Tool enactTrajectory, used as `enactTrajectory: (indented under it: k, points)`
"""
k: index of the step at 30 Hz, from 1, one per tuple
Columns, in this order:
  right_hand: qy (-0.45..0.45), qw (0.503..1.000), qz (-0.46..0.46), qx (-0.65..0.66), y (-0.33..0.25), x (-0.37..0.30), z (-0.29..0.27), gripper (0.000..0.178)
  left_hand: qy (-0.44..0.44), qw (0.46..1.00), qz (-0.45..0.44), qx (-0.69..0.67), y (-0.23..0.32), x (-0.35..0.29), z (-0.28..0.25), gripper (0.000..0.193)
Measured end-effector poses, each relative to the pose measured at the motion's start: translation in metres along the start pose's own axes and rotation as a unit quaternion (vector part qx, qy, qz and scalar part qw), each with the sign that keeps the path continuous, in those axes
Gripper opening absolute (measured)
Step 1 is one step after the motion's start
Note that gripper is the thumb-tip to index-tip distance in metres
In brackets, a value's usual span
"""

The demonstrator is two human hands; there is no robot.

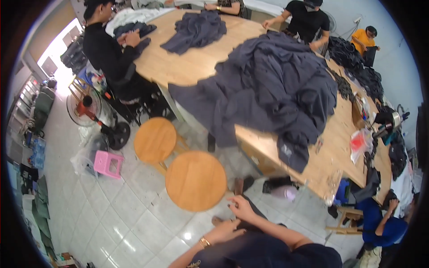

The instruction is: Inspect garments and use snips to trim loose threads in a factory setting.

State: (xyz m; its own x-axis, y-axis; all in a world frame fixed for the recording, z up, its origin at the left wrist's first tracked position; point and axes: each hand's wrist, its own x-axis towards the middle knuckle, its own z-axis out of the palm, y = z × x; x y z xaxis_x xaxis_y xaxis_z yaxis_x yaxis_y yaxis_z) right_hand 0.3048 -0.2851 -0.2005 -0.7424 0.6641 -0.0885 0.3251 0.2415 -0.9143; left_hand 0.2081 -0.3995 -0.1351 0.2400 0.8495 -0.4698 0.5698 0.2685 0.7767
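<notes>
My left hand (225, 231), with a gold band at its wrist, lies over my dark-clad lap. Its fingers are stretched out and it holds nothing that I can see. Just above it, my right hand (243, 209) hovers with loosely bent fingers set apart, and nothing shows in them. The nearer round wooden stool (195, 181) is the closest thing to both hands, a little ahead and left. Beyond, a large heap of dark grey cloth (277, 85) spreads over the wooden table (201, 67) and hangs off its near edge.
A second round stool (155, 140) stands behind the nearer one. To the left are a pink plastic stool (108, 164) and a pedestal fan (117, 134). Co-workers handle dark cloth around the table. A red-and-clear bag (358, 144) lies at the right.
</notes>
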Motion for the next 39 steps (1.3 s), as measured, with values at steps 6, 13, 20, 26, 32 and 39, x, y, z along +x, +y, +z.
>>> enactTrajectory:
  k: [6,13,20,26,32,39]
  points:
    - [-0.064,0.994,0.067,-0.051,0.031,-0.014,0.016,0.039,0.055,0.996,-0.033,0.058,-0.01,-0.059,-0.023,0.051]
    - [-0.055,0.972,0.222,0.049,0.052,0.023,0.03,0.059,0.178,0.984,0.015,0.008,-0.018,-0.045,-0.091,0.052]
    - [-0.072,0.969,0.07,0.224,0.095,0.088,0.076,0.057,0.296,0.945,0.136,-0.036,0.03,0.106,-0.175,0.032]
    - [-0.124,0.937,0.255,0.207,0.047,0.105,0.069,0.054,0.398,0.899,0.111,0.144,0.011,0.233,-0.207,0.033]
    - [-0.135,0.859,0.381,0.314,0.037,0.107,0.005,0.051,0.513,0.803,-0.065,0.297,0.028,0.278,-0.185,0.054]
    - [0.154,0.972,0.151,0.098,0.106,0.115,0.013,0.037,0.461,0.821,-0.121,0.314,0.008,0.268,-0.19,0.064]
